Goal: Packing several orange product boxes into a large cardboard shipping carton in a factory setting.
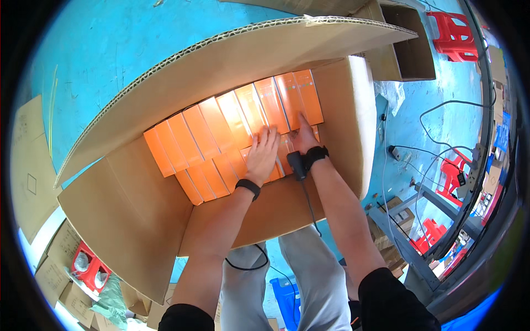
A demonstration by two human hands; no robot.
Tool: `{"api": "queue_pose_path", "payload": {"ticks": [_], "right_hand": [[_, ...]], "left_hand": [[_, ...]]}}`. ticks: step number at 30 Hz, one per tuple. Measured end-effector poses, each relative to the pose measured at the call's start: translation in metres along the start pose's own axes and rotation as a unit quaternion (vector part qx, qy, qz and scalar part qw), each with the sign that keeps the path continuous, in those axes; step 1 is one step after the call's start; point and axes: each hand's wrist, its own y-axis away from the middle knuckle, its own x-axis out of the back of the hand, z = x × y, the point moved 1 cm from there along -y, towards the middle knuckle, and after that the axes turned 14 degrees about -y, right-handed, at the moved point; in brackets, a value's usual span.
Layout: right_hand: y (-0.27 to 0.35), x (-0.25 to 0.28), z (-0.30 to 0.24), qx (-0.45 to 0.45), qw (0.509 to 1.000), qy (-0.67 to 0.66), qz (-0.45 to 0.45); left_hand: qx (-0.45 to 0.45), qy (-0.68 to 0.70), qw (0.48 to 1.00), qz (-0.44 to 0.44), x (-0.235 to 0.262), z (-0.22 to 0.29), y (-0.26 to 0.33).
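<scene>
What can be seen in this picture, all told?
cardboard box: one, brown, large, open, centre
orange cartons: many, flat, packed in rows inside the box
floor: blue, around the box
second open box: one, brown, top right
plastic stools: a few, red, along the right side
cables: several, black, on the floor at right
flat cardboard sheets: a few, brown, at left
left hand: one, flat on the cartons, black wristband
right hand: one, on the cartons, black wrist device with a cord
</scene>
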Motion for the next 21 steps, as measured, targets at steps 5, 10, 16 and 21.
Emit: {"api": "queue_pose_path", "payload": {"ticks": [5, 10, 16, 21], "right_hand": [[0.034, -0.091, -0.012, -0.278, 0.940, -0.149, 0.127], [0.049, -0.115, -0.021, -0.379, 0.908, -0.166, 0.065], [0.197, -0.131, -0.037, -0.261, 0.927, -0.251, 0.098], [0.398, -0.138, -0.115, -0.186, 0.957, -0.205, 0.088]], "left_hand": [[-0.007, -0.072, 0.997, -0.013, -0.021, -0.082, 0.037], [0.024, -0.076, 0.995, -0.067, 0.022, -0.095, 0.055], [0.204, 0.283, 0.924, -0.156, 0.125, -0.046, 0.115], [0.201, 0.503, 0.830, -0.133, 0.241, -0.004, 0.203]]}}
